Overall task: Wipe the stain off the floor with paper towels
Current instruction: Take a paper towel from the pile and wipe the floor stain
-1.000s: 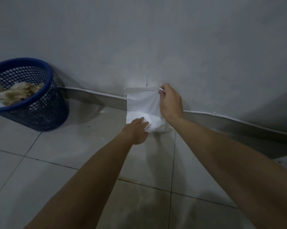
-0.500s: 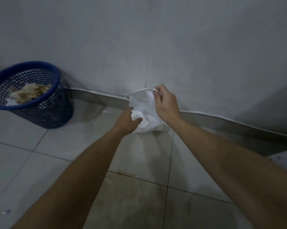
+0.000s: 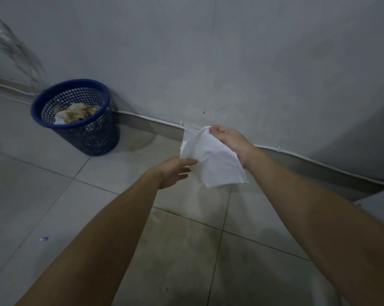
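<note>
Grey wall fills the upper half of the frame, meeting a pale tiled floor (image 3: 54, 184) along a skirting strip that runs from mid left down to the right edge. Both arms reach in from the bottom. The right hand (image 3: 230, 141), centre right, pinches the top corner of a white towel (image 3: 211, 162), which hangs loose in the air with its lower edge clear of the tiles. The left hand (image 3: 175, 171) sits just left of the sheet, fingers straight and spread, fingertips touching its left edge but holding nothing.

A second ago the towel lay bunched low against the skirting with the left hand pressed into it; half a second ago that hand gripped the wad. Now the sheet has been lifted off the floor and shaken open, and the left hand has let go. The view has also swung right, so the bin (image 3: 76, 115) sits further into the frame at the upper left. I judge this to be a fresh sheet being readied, not yet wiping.

The stain (image 3: 186, 246), a dull brownish smear, spreads across the tiles at lower centre, below the towel and between the forearms. Open floor lies on all sides of it; the wall stands behind, the bin is well apart to the left, and a grey box corner (image 3: 376, 202) intrudes at the right edge.
</note>
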Demonstrator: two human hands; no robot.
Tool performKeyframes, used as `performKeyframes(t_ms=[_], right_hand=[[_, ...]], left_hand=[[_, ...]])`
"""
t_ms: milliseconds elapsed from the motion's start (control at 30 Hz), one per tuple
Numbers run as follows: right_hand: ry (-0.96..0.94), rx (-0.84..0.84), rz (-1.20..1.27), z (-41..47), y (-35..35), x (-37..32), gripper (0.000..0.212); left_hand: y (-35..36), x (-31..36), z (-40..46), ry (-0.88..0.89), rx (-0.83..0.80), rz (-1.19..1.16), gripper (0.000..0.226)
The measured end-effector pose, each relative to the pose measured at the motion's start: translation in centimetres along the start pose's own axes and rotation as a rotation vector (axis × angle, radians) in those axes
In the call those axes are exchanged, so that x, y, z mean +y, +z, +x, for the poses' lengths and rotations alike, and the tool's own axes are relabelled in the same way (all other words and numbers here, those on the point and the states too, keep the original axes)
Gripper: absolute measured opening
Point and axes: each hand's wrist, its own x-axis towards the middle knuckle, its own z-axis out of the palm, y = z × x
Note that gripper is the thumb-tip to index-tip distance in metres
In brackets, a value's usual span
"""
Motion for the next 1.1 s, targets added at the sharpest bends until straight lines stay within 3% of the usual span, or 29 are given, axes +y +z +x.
performKeyframes(t_ms=[167, 300, 367, 467, 567, 667, 767, 933, 1100], right_hand=[[0.107, 0.091, 0.154, -0.8, -1.7, 2.0, 0.020], [0.391, -0.081, 0.269, -2.0, -2.3, 4.8, 0.050], [0.379, -0.094, 0.245, -2.3, -2.3, 6.4, 0.045], [0.276, 0.041, 0.208, -1.7, -1.6, 8.3, 0.046], [0.178, 0.146, 0.167, -0.8, -0.9, 9.2, 0.063], [0.134, 0.138, -0.013, -0.5, -0.6, 10.2, 0.078], [0.100, 0.084, -0.226, -0.6, -0.2, 10.9, 0.058], [0.046, 0.106, -0.497, -0.4, 1.8, 11.9, 0.049], [-0.012, 0.156, -0.682, 0.2, 4.1, 12.6, 0.039]], left_hand=[[0.6, -1.5, -0.2, 0.032, 0.068, -0.259, 0.040], [0.2, -1.4, -0.3, -0.012, 0.165, -0.295, 0.036], [-0.1, -1.4, -0.5, -0.028, 0.191, -0.276, 0.035], [-0.7, -1.5, -1.0, -0.046, 0.190, -0.181, 0.041], [-1.3, -1.5, -1.2, -0.004, 0.208, -0.158, 0.051], [-2.0, -1.5, -1.1, 0.038, 0.257, -0.150, 0.074], [-3.0, -1.9, -1.4, 0.098, 0.267, 0.018, 0.079], [-4.6, -3.3, -1.9, 0.150, 0.367, 0.464, 0.036], [-6.5, -4.5, -2.7, 0.108, 0.447, 0.660, 0.024]])
